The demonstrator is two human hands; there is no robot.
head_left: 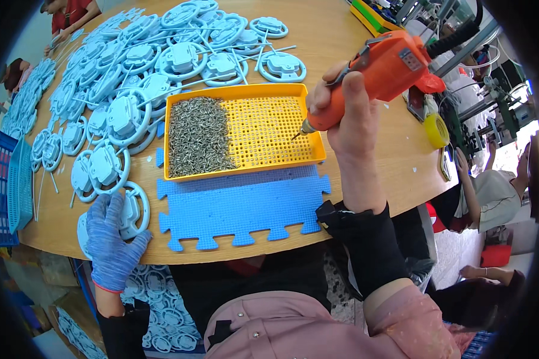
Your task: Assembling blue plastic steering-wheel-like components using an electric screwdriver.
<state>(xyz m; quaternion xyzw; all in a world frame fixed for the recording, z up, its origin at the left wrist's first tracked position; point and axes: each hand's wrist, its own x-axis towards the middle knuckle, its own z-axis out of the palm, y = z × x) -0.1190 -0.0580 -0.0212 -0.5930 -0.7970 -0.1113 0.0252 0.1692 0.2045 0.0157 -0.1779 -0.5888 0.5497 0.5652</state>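
My left hand (111, 239), in a blue knitted glove, is at the table's near left edge, its fingers over a light-blue ring-shaped plastic part (139, 209) and gripping it. Part of that piece is hidden under the glove. My bare right hand (356, 116) is wrapped round an orange electric screwdriver (377, 75), whose bit points down over the yellow tray (245, 170). Small metal screws (197, 137) fill the left part of this tray; its perforated bottom shows on the right. The tray stands across the far part of a blue foam mat (245, 209).
Many more light-blue plastic parts (182, 58) are heaped on the wooden table (395, 161), to the left and behind the tray. Yellow tape (436, 131) lies at the right edge. Blue baskets (19, 185) stand at the left. Other people are around the table.
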